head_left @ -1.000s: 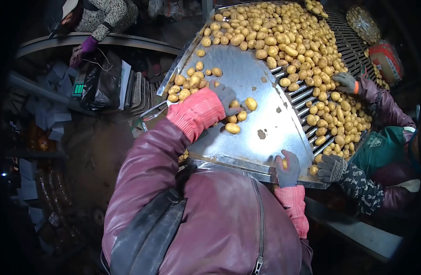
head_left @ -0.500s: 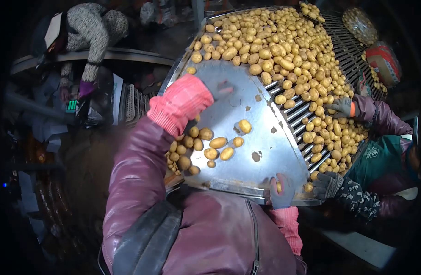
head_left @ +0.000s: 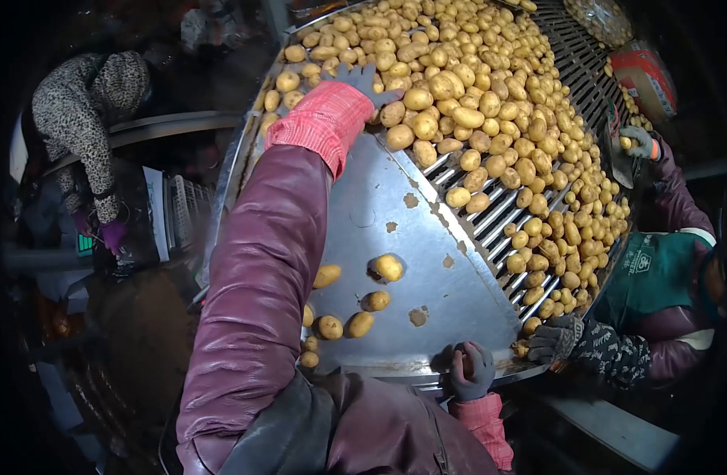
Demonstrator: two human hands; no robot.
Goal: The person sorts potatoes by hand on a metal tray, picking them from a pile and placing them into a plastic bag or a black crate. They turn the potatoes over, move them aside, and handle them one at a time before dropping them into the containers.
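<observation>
Your gloved left hand (head_left: 363,79), fingers spread wide, presses into the potato heap (head_left: 458,71) atop the steel sorting desk (head_left: 379,198) — firm, rollable tubers, likely best cupped whole — while your right hand (head_left: 470,368) closes on the rim.

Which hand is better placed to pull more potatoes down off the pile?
Left. The left hand is stretched out onto the potato pile; the right hand grips the tray's near edge, away from the pile.

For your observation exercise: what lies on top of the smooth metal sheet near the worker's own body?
On the metal sheet lie a few loose potatoes and some dirt smears. The worker's maroon sleeve covers its left part, so what lies there cannot be seen.
</observation>
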